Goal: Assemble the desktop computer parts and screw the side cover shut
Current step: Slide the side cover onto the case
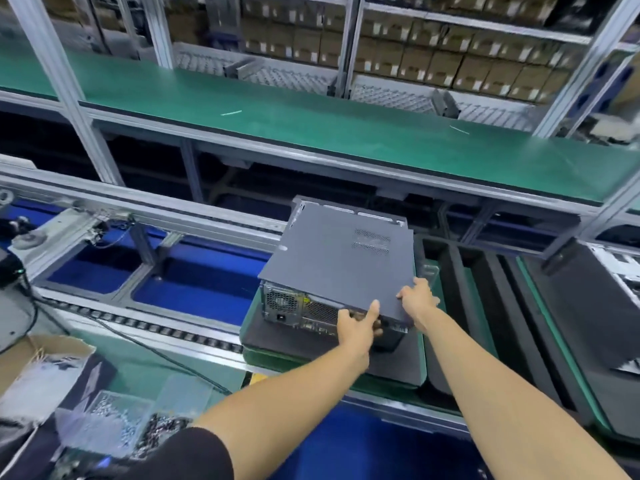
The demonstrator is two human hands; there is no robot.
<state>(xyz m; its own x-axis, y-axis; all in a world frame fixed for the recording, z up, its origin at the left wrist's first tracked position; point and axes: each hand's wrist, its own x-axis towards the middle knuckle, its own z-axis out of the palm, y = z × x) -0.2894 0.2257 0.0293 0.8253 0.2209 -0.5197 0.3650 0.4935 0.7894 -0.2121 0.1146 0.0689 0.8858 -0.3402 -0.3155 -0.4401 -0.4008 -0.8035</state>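
A grey desktop computer case (301,308) lies on its side on a black pad on the conveyor line, rear ports facing me. Its dark grey side cover (332,265) rests on top, slightly skewed. My left hand (358,325) grips the cover's near edge, thumb on top and fingers curled underneath. My right hand (417,296) holds the cover's near right corner, fingers over the edge.
A second dark case (588,306) stands to the right on the line. Black foam dividers (450,306) sit between the two. Bins of screws (114,427) and a cardboard box (41,368) lie at the lower left. A green shelf (311,116) runs above.
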